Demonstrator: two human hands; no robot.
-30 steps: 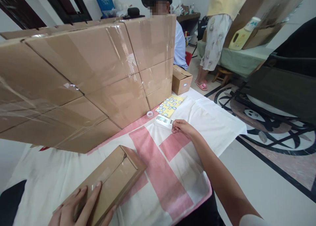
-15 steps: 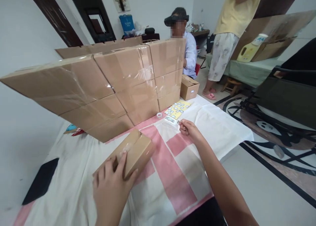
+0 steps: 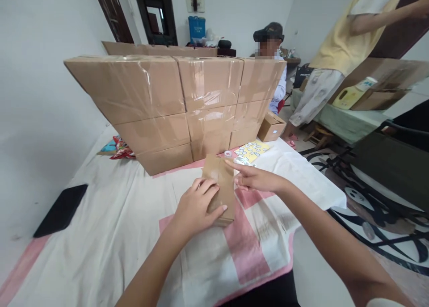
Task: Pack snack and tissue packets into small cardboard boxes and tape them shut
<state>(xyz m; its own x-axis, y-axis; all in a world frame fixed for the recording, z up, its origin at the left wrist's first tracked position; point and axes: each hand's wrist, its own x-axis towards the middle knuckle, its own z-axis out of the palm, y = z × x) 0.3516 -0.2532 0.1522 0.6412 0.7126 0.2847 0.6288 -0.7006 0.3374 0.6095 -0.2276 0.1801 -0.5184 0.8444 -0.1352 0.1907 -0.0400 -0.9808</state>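
A small taped cardboard box (image 3: 225, 175) lies on the pink and white cloth in front of me. My left hand (image 3: 201, 202) is closed over its left and near part, with the thumb at the near right corner. My right hand (image 3: 251, 176) is at the far right end of the box. Its index finger is stretched out onto the box top, and the other fingers are partly curled, with nothing visible in them. Just behind that hand lies a white item with print (image 3: 243, 161), partly hidden. Beside it are a yellow sheet of small labels (image 3: 253, 150) and a tape roll (image 3: 228, 153).
A wall of stacked cardboard boxes (image 3: 161, 115) stands across the back. A small labelled box (image 3: 272, 126) sits at its right end. A black flat object (image 3: 62, 211) and colourful packets (image 3: 122, 148) lie left. One person sits behind the boxes; another stands at right.
My right hand has moved from the white item to the far end of the box, its index finger now extended. The box has turned to point away from me, my left hand still on it.
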